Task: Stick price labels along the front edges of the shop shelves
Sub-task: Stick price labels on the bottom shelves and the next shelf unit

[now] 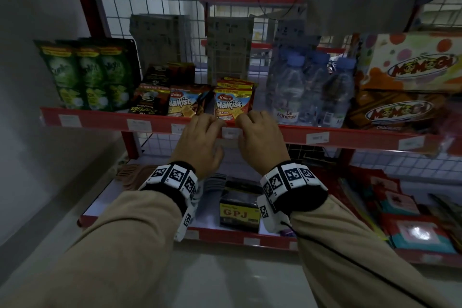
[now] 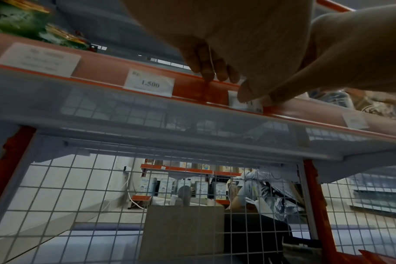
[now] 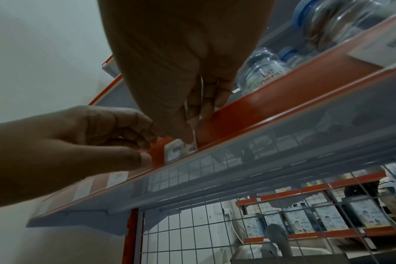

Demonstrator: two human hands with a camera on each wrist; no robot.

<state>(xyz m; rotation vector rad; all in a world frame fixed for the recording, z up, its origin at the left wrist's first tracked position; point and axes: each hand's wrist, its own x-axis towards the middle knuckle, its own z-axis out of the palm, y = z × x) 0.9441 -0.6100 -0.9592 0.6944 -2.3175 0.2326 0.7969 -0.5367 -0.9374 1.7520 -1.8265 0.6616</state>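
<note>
A small white price label [image 1: 231, 134] [image 2: 242, 105] [image 3: 174, 151] sits on the red front strip [image 1: 287, 134] [image 2: 192, 89] [image 3: 249, 110] of the upper shelf, below the Malkist packs. My left hand [image 1: 200, 132] [image 2: 224, 78] [image 3: 90, 142] is at its left end and my right hand [image 1: 257, 132] [image 2: 350, 53] [image 3: 181, 89] at its right end. Both hands curl their fingers over the top of the strip. Each thumb presses the label against the strip from the front. The hands cover most of the label.
Other white labels [image 1: 140, 125] [image 1: 317, 137] are stuck along the same strip. On the shelf stand green pouches [image 1: 87, 75], Malkist packs [image 1: 232, 105], water bottles [image 1: 300, 92] and Momogi boxes [image 1: 410, 62]. A lower shelf holds a GPJ box [image 1: 240, 212]. Wire mesh backs the rack.
</note>
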